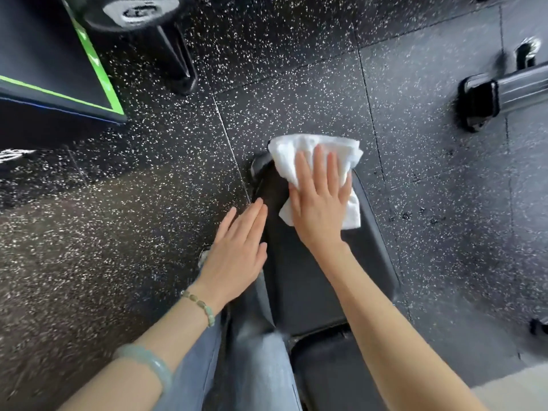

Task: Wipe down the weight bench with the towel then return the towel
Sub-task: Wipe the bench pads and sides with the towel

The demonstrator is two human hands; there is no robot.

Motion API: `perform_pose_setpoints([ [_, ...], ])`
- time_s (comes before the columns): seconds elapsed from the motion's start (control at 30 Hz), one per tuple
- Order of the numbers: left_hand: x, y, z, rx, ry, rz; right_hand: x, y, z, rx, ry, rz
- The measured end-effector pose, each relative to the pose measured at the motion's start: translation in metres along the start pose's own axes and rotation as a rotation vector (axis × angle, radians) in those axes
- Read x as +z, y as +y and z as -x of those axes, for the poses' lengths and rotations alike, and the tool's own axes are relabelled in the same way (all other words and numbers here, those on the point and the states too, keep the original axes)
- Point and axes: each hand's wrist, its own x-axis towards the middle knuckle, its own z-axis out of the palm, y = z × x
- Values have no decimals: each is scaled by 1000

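Black speckled rubber floor (296, 69) all round, seamed into tiles. Upper left: dark platform (44, 54) edged in green, with a blurred black weight (139, 13) and its post just beside. Upper right: chrome-and-black machine foot (486, 96), well apart from everything else. Centre: black padded weight bench (314, 277), running away from the camera, far end narrow, gap between pads near the bottom. White towel (314, 155) spread over that far end, overhanging the tip. Right hand (320, 197) flat on the towel, fingers splayed, pressing rather than gripping. Left hand (237, 247) open and flat, fingers together, at the bench's left edge, holding nothing; touching the pad or hovering, cannot tell. Beaded bracelet (198, 307) and pale bangle (148, 360) on the left forearm. Jeans-clad leg (252, 366) against the bench's left side, crowding that edge. Open floor right of the bench and beyond its tip.
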Motion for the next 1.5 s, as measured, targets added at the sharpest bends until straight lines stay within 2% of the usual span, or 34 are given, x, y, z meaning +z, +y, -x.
perform_pose_setpoints([
  [0.07,3,1,2,-2,31,31,-6,-10,-42,80,-51,-2],
  [0.13,7,2,7,2,48,36,-9,-23,-66,48,-156,25],
  [0.3,25,10,29,24,29,45,-2,-42,-59,-446,-126,198],
  [0.4,38,16,44,3,11,89,9,-49,-31,-804,-213,195],
  [0.47,42,21,50,-18,30,115,11,-44,-29,-951,-239,182],
  [0.53,43,27,53,-40,50,163,7,-41,-49,-930,-216,183],
  [0.63,47,34,58,-58,75,224,-14,-39,-91,-561,-367,202],
  [0.67,49,36,60,-59,70,237,-18,-38,-94,-527,-376,216],
  [0.77,58,41,71,-55,46,261,-12,-44,-48,-732,-313,247],
  [0.87,69,45,83,-28,36,240,6,-50,25,-1050,-423,265],
  [0.93,78,47,95,9,48,209,10,-48,41,-1143,-486,328],
  [1.03,85,48,109,43,38,227,8,-44,16,-1165,-436,348],
  [1.07,87,49,113,45,41,243,7,-46,1,-1122,-401,375],
  [1.2,94,53,123,66,38,249,-1,-61,-26,-869,-438,456],
  [1.33,108,58,141,71,35,269,2,-47,27,-1042,-383,413],
  [1.5,123,74,163,40,67,308,3,-27,100,-1232,-492,378],
])
